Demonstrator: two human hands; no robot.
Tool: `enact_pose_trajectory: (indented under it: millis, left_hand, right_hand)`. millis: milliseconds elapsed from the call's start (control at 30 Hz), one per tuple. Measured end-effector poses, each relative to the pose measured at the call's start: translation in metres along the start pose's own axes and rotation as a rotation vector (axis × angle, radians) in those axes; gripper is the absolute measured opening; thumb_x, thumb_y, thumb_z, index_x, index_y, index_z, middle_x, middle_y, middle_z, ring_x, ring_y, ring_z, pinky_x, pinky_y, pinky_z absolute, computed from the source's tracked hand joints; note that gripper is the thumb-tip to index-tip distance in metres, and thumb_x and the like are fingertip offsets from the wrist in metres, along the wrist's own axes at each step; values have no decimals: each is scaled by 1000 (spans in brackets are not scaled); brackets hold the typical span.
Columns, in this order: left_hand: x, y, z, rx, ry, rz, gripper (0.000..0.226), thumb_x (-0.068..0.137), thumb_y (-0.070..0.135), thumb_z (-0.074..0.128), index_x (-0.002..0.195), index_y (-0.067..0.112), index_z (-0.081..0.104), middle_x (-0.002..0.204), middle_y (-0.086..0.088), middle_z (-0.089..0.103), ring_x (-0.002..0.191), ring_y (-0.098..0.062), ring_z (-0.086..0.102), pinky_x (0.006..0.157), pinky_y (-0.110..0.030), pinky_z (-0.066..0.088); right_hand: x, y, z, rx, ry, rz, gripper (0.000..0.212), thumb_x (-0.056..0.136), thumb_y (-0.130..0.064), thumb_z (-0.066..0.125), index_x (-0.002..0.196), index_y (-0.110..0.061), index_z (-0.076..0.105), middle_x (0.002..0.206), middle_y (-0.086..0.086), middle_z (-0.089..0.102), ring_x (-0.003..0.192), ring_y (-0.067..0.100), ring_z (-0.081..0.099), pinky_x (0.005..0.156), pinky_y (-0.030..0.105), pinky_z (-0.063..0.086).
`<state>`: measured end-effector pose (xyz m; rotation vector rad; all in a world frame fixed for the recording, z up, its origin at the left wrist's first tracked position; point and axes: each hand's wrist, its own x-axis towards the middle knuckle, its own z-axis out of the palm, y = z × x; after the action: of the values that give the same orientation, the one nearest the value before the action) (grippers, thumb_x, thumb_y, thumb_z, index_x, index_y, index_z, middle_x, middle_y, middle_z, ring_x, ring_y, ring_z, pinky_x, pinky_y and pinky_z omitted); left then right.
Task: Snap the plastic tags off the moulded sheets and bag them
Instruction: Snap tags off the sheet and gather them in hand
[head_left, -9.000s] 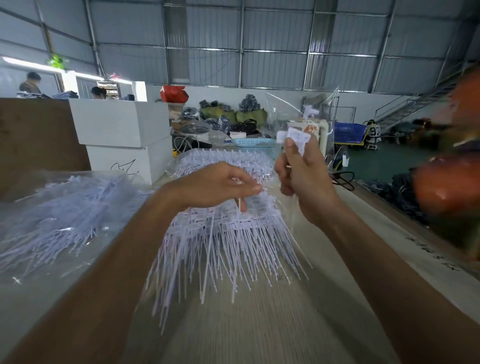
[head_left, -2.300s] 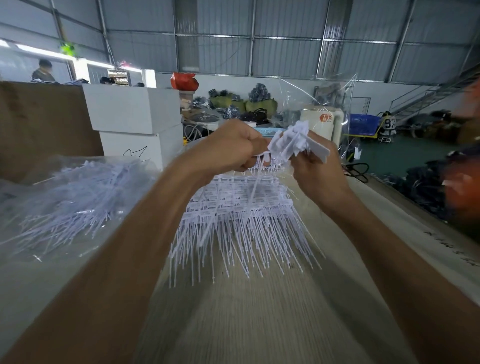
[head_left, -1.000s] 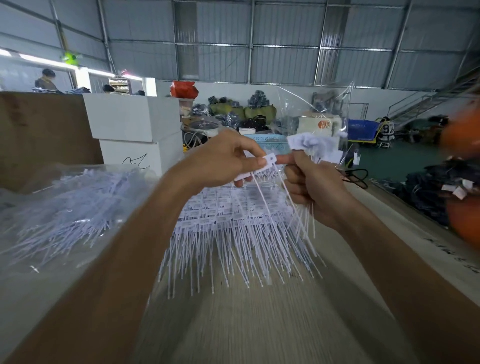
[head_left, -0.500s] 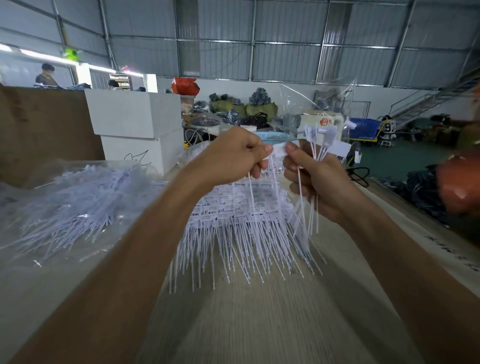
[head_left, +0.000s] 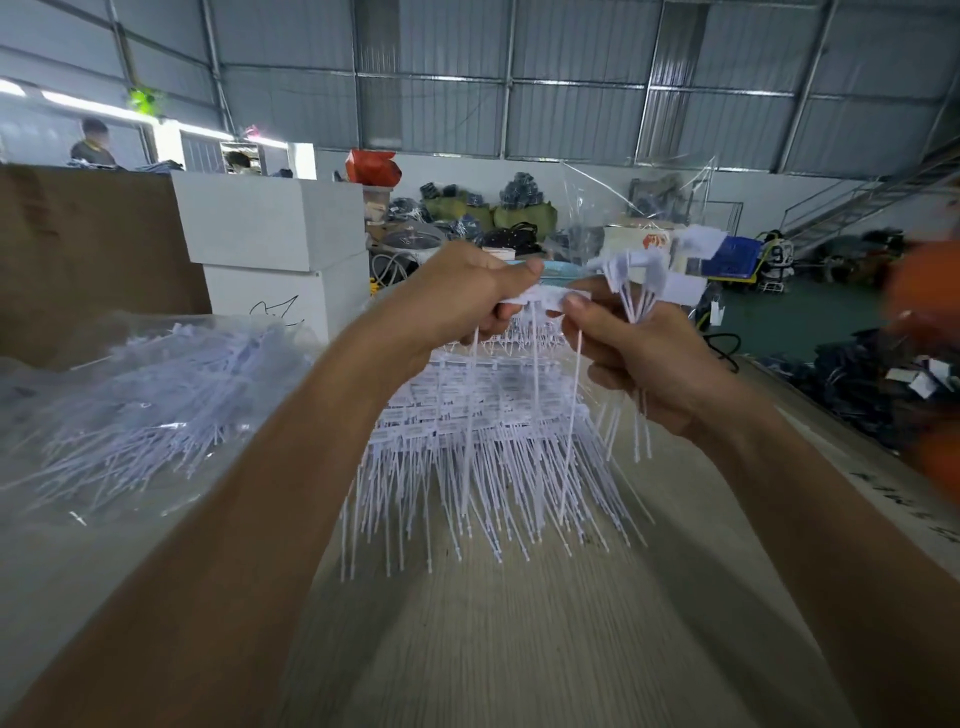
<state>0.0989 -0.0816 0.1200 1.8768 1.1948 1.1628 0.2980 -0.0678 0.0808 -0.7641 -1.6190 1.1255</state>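
Observation:
A stack of white moulded tag sheets (head_left: 483, 436) lies on the table ahead of me, long thin tails pointing toward me. My left hand (head_left: 457, 306) and my right hand (head_left: 639, 358) are raised above it, both pinching one short strip of joined tags (head_left: 545, 300) between thumbs and fingers; its tails hang down. My right hand also holds a bunch of loose snapped-off tags (head_left: 654, 275), heads fanned out above the fist. A clear plastic bag (head_left: 623, 208) stands behind the hands.
At the left lies a clear bag full of loose tags (head_left: 150, 395). White boxes (head_left: 275, 244) and a brown board (head_left: 78, 249) stand behind it. The wooden table (head_left: 519, 649) runs toward me. Dark clothing (head_left: 872, 395) is heaped at the right edge.
My hands have come closer together on a new strip of tags, and the bunch in my right hand has tilted further right. The sheet stack has not moved.

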Motion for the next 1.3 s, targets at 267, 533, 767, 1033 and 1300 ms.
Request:
enact_pose_trajectory:
  millis: [267,533,767,1033,1300]
  left_hand:
    - [1,-11,2,-234,-103,-173,53,101,32,56,53,21,38,46,3,28,39,-13,19,41,-19,20]
    - [-5,-5,-8,192,-156,-82,55,92,41,68,44,19,56,43,7,45,40,-9,35,55,-25,35]
    - [-1,-2,9,401,-29,58,37,96,54,57,92,18,63,114,10,59,97,-8,54,78,-29,39]
    - [1,-4,8,374,17,209,28,101,39,55,94,16,68,109,5,67,90,-4,60,77,-30,43]
    - [-1,-5,12,193,-13,240,24,102,36,56,90,19,68,83,13,65,46,1,42,60,-25,38]
  right_hand:
    - [7,-1,4,-881,281,-765,9,92,4,61,87,4,69,75,4,61,69,9,48,69,-3,35]
    - [15,12,11,-736,518,-501,20,102,-13,57,85,-15,67,72,-16,58,56,3,55,52,17,46]
    - [13,19,-21,-115,241,-4,71,66,-58,81,102,1,68,54,-9,42,45,7,30,44,23,30]
    - [9,14,-6,-153,72,-57,40,71,-49,83,92,-16,74,58,-4,31,51,12,22,47,28,21]
    - [7,29,5,-147,103,107,59,99,-41,60,45,-18,56,47,-3,34,44,14,24,45,23,24]
